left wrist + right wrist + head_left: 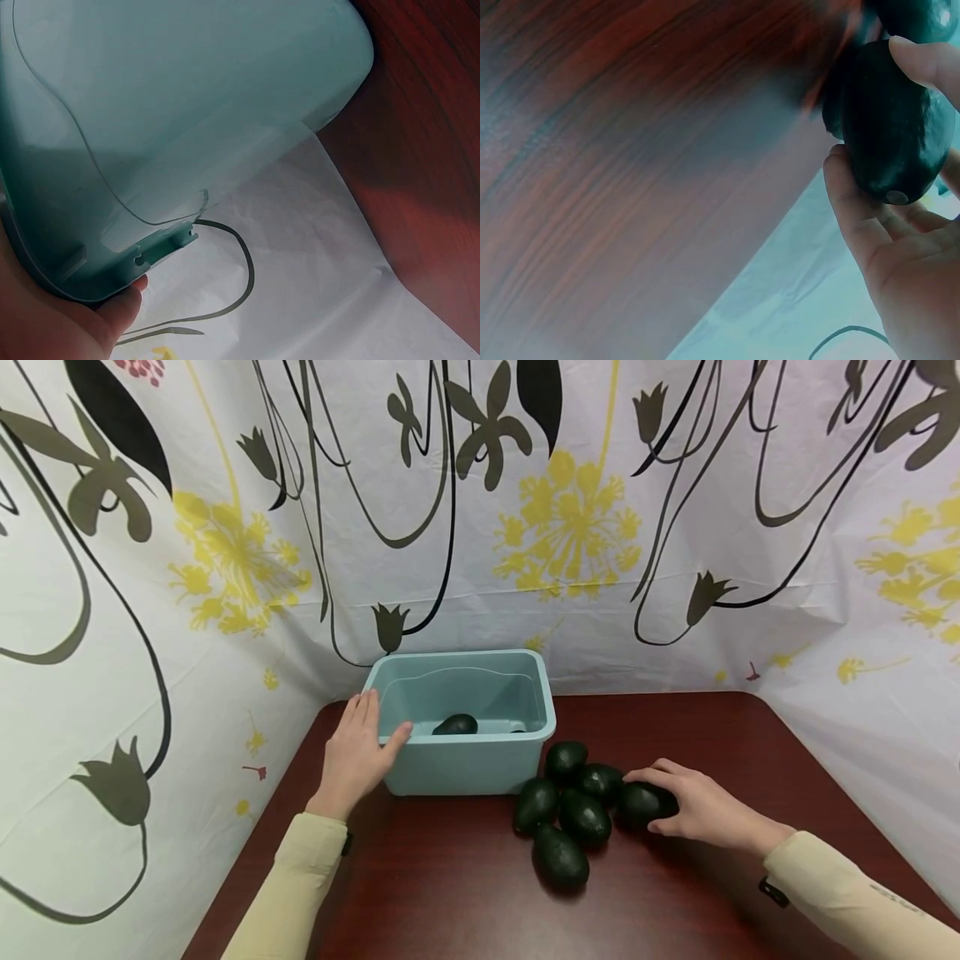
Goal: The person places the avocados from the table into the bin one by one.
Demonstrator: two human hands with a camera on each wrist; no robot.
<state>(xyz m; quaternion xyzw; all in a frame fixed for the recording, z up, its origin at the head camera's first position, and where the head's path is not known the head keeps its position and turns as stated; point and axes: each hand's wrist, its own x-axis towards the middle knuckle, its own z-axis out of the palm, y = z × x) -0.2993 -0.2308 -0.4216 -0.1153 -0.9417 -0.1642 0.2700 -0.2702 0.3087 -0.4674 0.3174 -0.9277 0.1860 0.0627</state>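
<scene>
In the head view, my left hand [358, 756] rests on the near left corner of a light blue plastic bin [465, 768], fingers straight along its left rim and thumb stretched over the front edge. My right hand [697, 802] holds a dark green avocado [639, 806] at the right end of a group of avocados. The right wrist view shows thumb and fingers on either side of this avocado [896, 124]. Several more avocados [585, 817] lie close together on the table. Inside the bin lies an avocado [456, 724], with a dark sliver of another at the right.
The dark red wooden table [450, 893] has rounded far corners. A white cloth [480, 568] with printed flowers hangs behind the table and along both sides. The bin stands near the table's back edge, with the loose avocados at its front right corner.
</scene>
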